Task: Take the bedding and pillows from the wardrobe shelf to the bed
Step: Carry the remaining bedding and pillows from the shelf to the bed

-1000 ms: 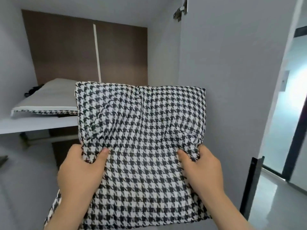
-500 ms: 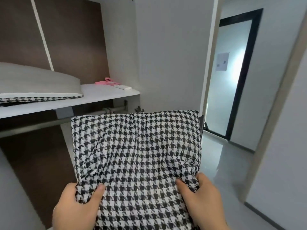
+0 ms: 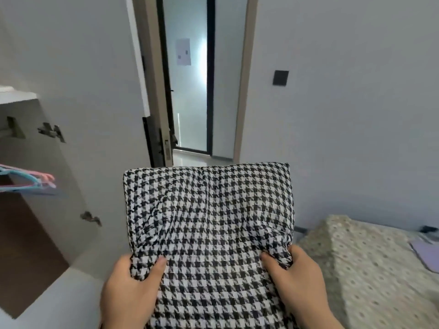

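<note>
While both hands grip it from the near side, the houndstooth pillow [image 3: 209, 224] is held up in mid-air, upright, centre of view, black & white check facing the camera. Left hand [image 3: 129, 290]: thumb pressed flat on the front of the fabric, other fingers wrapped behind the left edge, out of sight, so can't tell their spread. Right hand [image 3: 298, 281]: thumb on the front too, pinching a bunched fold at the pillow's right edge; rest of the fingers hidden behind. Cloth puckers around both thumbs.

Bed [image 3: 370, 264] sits at lower right, just beside the pillow's right edge, covered w/ a pale eyelet-pattern spread; a lilac flat item [image 3: 425, 255] lies on it near the frame edge, too blurred to name. Wardrobe [image 3: 26, 233] at left: brown interior, white shelf edge [image 3: 16, 97] up top, open door [image 3: 95, 115] w/ metal hinges [image 3: 51, 131], pink & blue hangers [image 3: 26, 182] on the rail. Behind the pillow, a doorway [image 3: 190, 91] w/ dark frame opens to a bright corridor. Dark wall switch [image 3: 280, 77] on the grey wall to the right of it.
</note>
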